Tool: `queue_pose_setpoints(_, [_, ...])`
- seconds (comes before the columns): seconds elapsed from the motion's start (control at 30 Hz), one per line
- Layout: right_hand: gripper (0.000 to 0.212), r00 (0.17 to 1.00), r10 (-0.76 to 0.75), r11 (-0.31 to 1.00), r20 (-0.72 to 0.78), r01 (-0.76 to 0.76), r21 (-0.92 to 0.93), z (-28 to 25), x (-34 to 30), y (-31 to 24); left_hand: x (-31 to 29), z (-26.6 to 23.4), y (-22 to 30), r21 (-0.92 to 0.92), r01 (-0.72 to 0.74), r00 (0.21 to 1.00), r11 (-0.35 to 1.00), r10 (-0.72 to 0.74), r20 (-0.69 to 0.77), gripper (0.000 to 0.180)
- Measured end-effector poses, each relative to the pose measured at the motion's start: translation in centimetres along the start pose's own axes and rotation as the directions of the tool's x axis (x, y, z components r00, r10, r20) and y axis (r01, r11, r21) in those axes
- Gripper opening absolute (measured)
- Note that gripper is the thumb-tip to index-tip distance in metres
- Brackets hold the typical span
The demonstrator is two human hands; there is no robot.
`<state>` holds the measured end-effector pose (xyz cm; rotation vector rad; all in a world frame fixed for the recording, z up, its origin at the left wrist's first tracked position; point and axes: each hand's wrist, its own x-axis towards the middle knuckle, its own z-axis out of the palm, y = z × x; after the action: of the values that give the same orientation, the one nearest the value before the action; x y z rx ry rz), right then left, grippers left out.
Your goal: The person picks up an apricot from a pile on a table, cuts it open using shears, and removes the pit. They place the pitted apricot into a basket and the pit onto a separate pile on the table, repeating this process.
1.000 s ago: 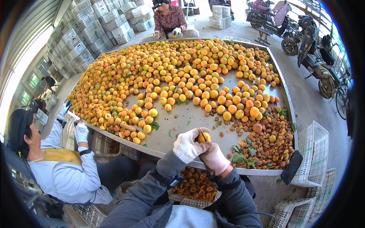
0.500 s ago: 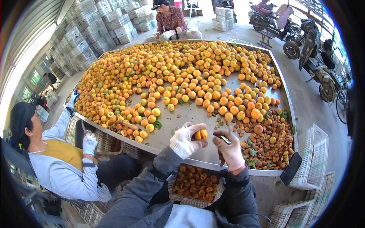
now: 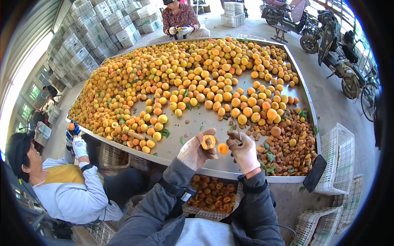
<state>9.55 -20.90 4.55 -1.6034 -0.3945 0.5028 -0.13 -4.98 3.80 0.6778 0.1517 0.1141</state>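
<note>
One crate (image 3: pixel 208 214) of apricot halves (image 3: pixel 211 192) sits nearest, below the near edge of one metal table (image 3: pixel 201 127). Over that edge, the gloved left hand (image 3: pixel 193 151) has its fingers partly curled, cupping one cut apricot (image 3: pixel 208 142) whose open face shows one brown stone (image 3: pixel 208 144). The gloved right hand (image 3: pixel 245 153) is bent closed around one thin dark tool (image 3: pixel 239 137); one loose half (image 3: pixel 223 149) is between the two hands, close by the right fingertips, and I cannot tell whether they touch it. One dark flat slab (image 3: pixel 315 175) is at the table's near right corner, with at least three white crates (image 3: pixel 337 160) to its right. The table's near right holds one heap of brown stones (image 3: pixel 289 158), too many to count, with two round apricots (image 3: pixel 276 131) among them. One wooden stick (image 3: pixel 137 135) lies at left, and countless whole apricots (image 3: pixel 197 71) cover the left and far parts. One co-worker (image 3: pixel 74 188) sits at left; a second co-worker (image 3: pixel 180 18) is at the far side. Farther still stand two stacked crates (image 3: pixel 233 19).
</note>
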Motion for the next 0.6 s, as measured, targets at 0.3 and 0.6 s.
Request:
queue_pose_setpoints(0.3, [0.027,0.894,0.103,0.546,-0.436,0.316,0.776,1.0,-0.1,-2.0,-0.7,-0.3,-2.8,0.313,0.241,0.959,0.919,-0.175,-0.224,0.053])
queue_pose_setpoints(0.6, [0.021,0.879,-0.305,0.753,-0.366,0.458,0.473,1.9,-1.4,-1.1,-0.9,2.1,-3.3,0.602,0.207,0.963,0.771,-0.052,-0.264,0.045])
